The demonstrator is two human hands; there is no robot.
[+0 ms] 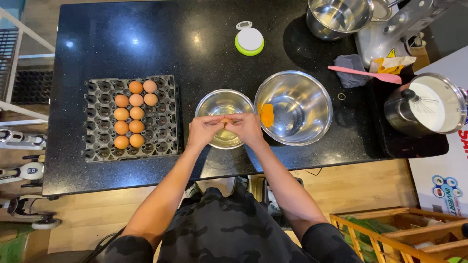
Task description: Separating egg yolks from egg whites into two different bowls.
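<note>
My left hand (204,130) and my right hand (247,127) meet over a small steel bowl (222,103) and both grip one brown egg (226,121) between their fingertips. The small bowl holds clear liquid. Right beside it stands a larger steel bowl (302,104) with orange yolk (266,115) against its left wall. To the left lies a grey egg tray (161,122) with several brown eggs (129,122) in its middle rows.
The black counter (122,44) carries a round green-and-white timer (249,41), a pink spatula (365,74), a grey cloth (352,65), a stand mixer with bowl (339,17) and a pot with a whisk (426,104). A wooden crate (390,234) stands on the floor at the right.
</note>
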